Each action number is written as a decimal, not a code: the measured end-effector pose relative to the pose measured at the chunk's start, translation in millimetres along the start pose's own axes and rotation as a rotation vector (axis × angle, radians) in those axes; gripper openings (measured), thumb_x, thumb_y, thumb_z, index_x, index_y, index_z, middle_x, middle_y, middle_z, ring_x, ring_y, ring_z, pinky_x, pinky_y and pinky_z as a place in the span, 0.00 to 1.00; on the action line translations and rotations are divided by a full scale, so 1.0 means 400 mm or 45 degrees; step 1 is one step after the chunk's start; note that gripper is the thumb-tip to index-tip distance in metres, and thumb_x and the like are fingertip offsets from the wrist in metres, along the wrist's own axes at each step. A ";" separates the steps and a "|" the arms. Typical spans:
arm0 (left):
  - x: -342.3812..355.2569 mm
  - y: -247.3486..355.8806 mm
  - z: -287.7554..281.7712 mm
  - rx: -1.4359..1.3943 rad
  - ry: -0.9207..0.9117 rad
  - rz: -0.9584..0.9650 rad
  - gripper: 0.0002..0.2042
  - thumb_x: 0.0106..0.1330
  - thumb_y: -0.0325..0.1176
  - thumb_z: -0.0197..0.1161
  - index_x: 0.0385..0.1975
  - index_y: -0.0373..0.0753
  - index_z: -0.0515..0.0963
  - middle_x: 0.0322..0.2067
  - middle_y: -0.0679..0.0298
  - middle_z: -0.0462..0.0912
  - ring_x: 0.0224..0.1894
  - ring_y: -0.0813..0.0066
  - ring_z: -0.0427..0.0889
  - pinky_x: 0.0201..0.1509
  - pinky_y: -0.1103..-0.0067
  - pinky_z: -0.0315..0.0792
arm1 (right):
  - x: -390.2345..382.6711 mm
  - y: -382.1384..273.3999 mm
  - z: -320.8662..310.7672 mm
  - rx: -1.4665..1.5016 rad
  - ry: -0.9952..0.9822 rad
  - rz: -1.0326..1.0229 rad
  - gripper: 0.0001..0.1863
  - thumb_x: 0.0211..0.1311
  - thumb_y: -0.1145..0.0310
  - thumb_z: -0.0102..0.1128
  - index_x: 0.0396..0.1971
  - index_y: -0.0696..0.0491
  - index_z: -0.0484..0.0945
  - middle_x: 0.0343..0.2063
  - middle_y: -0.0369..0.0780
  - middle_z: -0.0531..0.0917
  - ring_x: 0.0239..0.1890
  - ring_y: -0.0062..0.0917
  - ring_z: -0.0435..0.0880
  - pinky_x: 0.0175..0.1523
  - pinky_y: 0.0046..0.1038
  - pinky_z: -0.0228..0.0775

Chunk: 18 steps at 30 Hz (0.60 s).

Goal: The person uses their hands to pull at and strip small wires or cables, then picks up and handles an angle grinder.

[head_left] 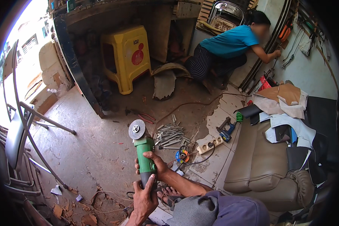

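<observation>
Both my hands grip a green angle grinder (144, 150), held upright in front of me with its grey cutting disc (137, 129) at the top. Around the dark rear end of the body is my left hand (145, 197), its fingers wrapped and the thumb lying along the casing. Higher up, my right hand (156, 164) closes round the green middle part, thumb across the front. The disc touches nothing. Beyond the grinder, to its right, lies a heap of metal staple strips (171, 135) on the floor. Red-handled pliers (140, 115) rest just past the disc.
A power strip (209, 145) with a plugged cord and a blue staple gun (226, 130) lie at right, near a brown padded seat (260, 162) bearing leather scraps. A yellow stool (126, 56) stands ahead. Another person (229, 45) crouches by the wall. Folding chairs (17, 132) stand left.
</observation>
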<state>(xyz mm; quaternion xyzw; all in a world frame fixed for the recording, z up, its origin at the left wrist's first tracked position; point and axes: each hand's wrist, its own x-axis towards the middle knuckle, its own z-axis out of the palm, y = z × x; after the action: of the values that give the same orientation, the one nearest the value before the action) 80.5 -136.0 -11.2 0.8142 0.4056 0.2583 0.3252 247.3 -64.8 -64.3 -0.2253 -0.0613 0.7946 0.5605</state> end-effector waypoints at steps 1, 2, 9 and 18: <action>0.000 0.000 0.000 0.003 0.000 0.002 0.30 0.61 0.21 0.61 0.66 0.43 0.71 0.44 0.40 0.74 0.44 0.41 0.77 0.41 0.58 0.78 | 0.000 0.000 0.000 0.001 0.001 -0.009 0.27 0.59 0.51 0.69 0.45 0.59 0.76 0.34 0.43 0.84 0.33 0.30 0.86 0.45 0.34 0.84; 0.001 0.001 0.001 -0.002 0.001 0.000 0.30 0.61 0.21 0.62 0.66 0.43 0.71 0.44 0.40 0.74 0.44 0.41 0.77 0.41 0.58 0.78 | 0.000 0.000 -0.001 0.001 0.003 -0.017 0.27 0.59 0.51 0.69 0.45 0.59 0.76 0.34 0.43 0.84 0.33 0.30 0.86 0.45 0.35 0.84; 0.002 0.008 -0.007 -0.031 0.005 -0.013 0.30 0.61 0.22 0.63 0.67 0.45 0.71 0.45 0.40 0.72 0.43 0.41 0.78 0.43 0.57 0.79 | 0.008 0.006 -0.003 -0.025 0.020 0.011 0.27 0.59 0.50 0.68 0.45 0.59 0.76 0.33 0.44 0.84 0.32 0.34 0.86 0.42 0.35 0.84; -0.009 -0.006 0.003 -0.075 -0.005 -0.058 0.35 0.58 0.21 0.62 0.69 0.52 0.69 0.43 0.41 0.72 0.42 0.43 0.77 0.42 0.59 0.78 | -0.008 -0.005 0.026 0.034 0.010 -0.076 0.27 0.60 0.53 0.66 0.45 0.61 0.74 0.33 0.45 0.80 0.36 0.34 0.84 0.44 0.39 0.83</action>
<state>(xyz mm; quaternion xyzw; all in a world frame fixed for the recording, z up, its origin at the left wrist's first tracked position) 78.2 -138.5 -14.5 0.7953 0.4156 0.2610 0.3558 245.5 -65.2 -53.6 -0.2189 -0.0555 0.7773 0.5872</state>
